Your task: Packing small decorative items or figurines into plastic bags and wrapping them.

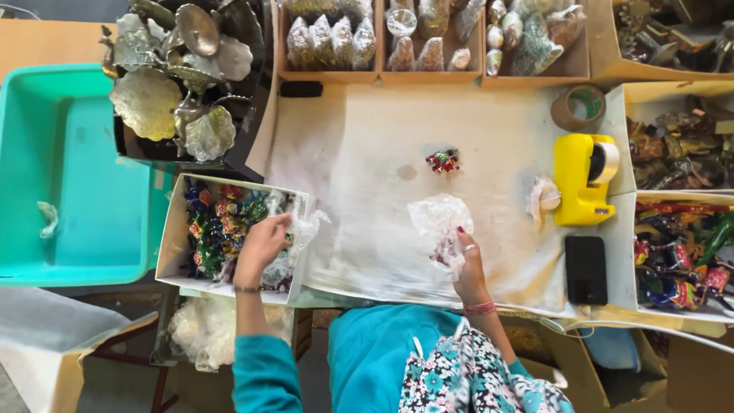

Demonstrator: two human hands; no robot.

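My left hand (261,246) reaches into a white cardboard box (170,229) full of small, brightly painted figurines (218,226), its fingers closed around one of them or its wrapping. My right hand (465,264) grips a crumpled clear plastic bag (437,216) over the white cloth-covered table (359,145). One small painted figurine (443,160) stands alone on the cloth, farther out from my right hand.
A yellow tape dispenser (585,180), a brown tape roll (578,107) and a black phone (586,269) lie at the right. A teal tub (73,176) stands at the left. Metal leaf-shaped dishes (176,76) and cardboard boxes of wrapped items (428,38) line the back.
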